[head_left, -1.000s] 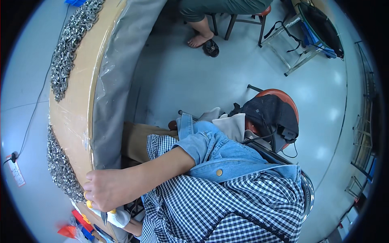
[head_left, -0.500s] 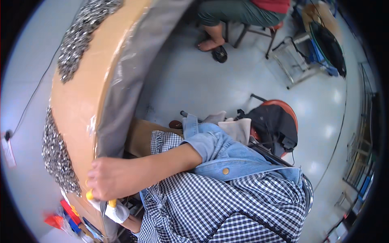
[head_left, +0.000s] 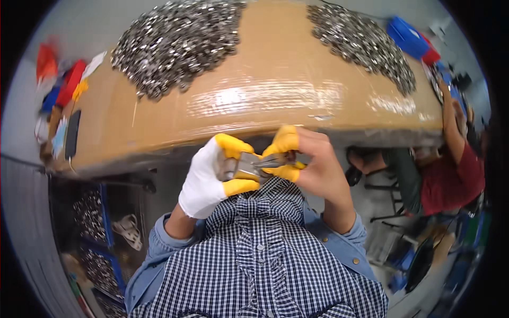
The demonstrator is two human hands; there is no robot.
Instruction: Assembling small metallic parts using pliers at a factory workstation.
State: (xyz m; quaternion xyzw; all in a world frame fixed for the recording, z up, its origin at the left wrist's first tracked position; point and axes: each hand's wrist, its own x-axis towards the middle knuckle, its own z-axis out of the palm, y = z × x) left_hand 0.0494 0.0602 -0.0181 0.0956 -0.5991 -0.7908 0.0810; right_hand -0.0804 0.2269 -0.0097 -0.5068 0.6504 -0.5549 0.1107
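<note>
In front of my chest, just off the table's near edge, both my hands are close together. My left hand, in a white glove with yellow fingertips, is closed on a small shiny metal part. Yellow covers sit on some fingers of my right hand, which is otherwise bare. It grips pliers with slim grey jaws pointing left. The jaw tips meet or overlap the metal part; whether they clamp it I cannot tell. The palm and fingers hide most of the pliers' handles.
The brown, film-covered table bears a big heap of small metal parts and a second heap further right. A dark phone lies at left. Blue crates stand lower left. Another person sits at right.
My view has swung from the table's edge and floor to face the table squarely. Both hands now show before my chest; earlier the right forearm covered much of the left hand.
</note>
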